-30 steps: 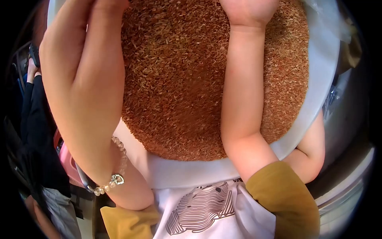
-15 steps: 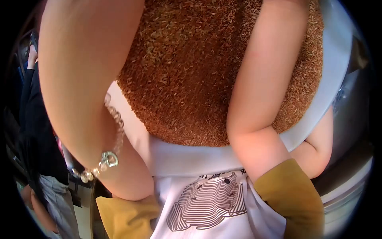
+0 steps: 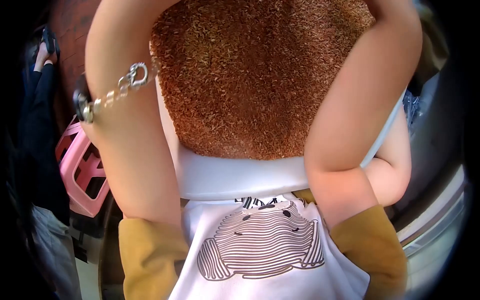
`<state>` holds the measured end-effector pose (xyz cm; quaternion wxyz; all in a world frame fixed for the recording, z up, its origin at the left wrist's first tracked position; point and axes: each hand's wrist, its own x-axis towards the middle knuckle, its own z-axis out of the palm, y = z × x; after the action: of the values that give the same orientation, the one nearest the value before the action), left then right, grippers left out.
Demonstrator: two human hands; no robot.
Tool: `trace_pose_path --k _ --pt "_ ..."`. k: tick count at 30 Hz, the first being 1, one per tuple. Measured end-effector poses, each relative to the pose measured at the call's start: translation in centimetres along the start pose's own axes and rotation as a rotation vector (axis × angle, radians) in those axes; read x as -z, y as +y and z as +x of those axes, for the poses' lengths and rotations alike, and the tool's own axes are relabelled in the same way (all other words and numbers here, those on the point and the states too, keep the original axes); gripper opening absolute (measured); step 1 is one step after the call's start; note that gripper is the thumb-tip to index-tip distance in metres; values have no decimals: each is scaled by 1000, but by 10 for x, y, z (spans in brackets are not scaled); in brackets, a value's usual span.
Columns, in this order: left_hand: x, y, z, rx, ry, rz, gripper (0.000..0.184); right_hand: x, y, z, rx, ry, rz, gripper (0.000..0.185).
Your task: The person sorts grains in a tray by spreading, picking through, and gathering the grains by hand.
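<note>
A broad white tray or basin (image 3: pixel 240 177) rests close against my body. It holds a wide bed of reddish-brown, husk-like grains (image 3: pixel 250 85); their exact kind I cannot tell. Both my bare arms reach over it, my left arm (image 3: pixel 140 165) along the left side and my right arm (image 3: pixel 365 90) across the right side. A beaded bracelet (image 3: pixel 117 92) with a silver ring-shaped piece is on my left arm. Both hands lie beyond the top edge of the view, so their fingers and anything in them are hidden.
To the left stands a pink plastic stool (image 3: pixel 82 170) on a reddish brick floor (image 3: pixel 75 30). Another person in dark trousers (image 3: pixel 37 145) is at the far left. Bare skin, perhaps a bent knee (image 3: pixel 392 175), shows beyond the tray on the right.
Both arms have shifted apart, and the bracelet appears higher up. The tray's near edge sits higher in view. More of the pink stool and brick floor shows at left.
</note>
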<state>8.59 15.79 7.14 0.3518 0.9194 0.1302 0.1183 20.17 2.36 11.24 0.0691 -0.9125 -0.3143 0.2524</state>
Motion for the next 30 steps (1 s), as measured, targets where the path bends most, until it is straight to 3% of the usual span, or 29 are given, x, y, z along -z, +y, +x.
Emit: trace_pose_path --k 4,6,7,9,12,17,19,20,21,22,24,25,27,28,30 --pt "-18 -12 12 -93 39 18 26 12 6 -14 -197 -91 48 35" --pt "-28 -28 27 -63 19 -125 26 -4 42 -11 -30 -91 64 33" --pt "-26 -23 27 5 30 -199 24 -26 87 7 136 -100 83 30" --pt "-17 -19 21 -30 43 -199 24 -33 97 13 424 -39 109 27" --pt "-10 -16 16 -46 79 -261 24 -29 28 -43 796 154 156 26" --pt "-9 -22 28 68 84 -467 26 -16 -6 -140 850 -429 844 21" --pt "-15 -23 25 35 137 -561 28 -10 -8 -145 755 -1007 1112 5" --pt "-15 -27 27 20 128 -589 28 -12 -13 -139 671 -1449 1210 8" --pt "-15 -32 28 6 116 -619 28 -21 -18 -163 693 -1098 1514 8" --pt "-16 -35 30 -10 104 -649 29 -36 -21 -209 694 -710 1773 21" --pt "-16 -38 31 27 106 -629 29 -41 -17 -224 760 -501 2039 36" --pt "-16 -34 34 38 110 -620 30 -37 -5 -210 855 -714 2074 37" --pt "-23 -10 28 55 176 -506 32 -39 14 -201 1010 -801 2050 38" --pt "-27 -15 29 38 179 -511 32 -47 22 -203 1086 -674 1990 38" --pt "-36 -32 38 26 180 -573 31 -46 42 -203 1041 -666 1839 19"
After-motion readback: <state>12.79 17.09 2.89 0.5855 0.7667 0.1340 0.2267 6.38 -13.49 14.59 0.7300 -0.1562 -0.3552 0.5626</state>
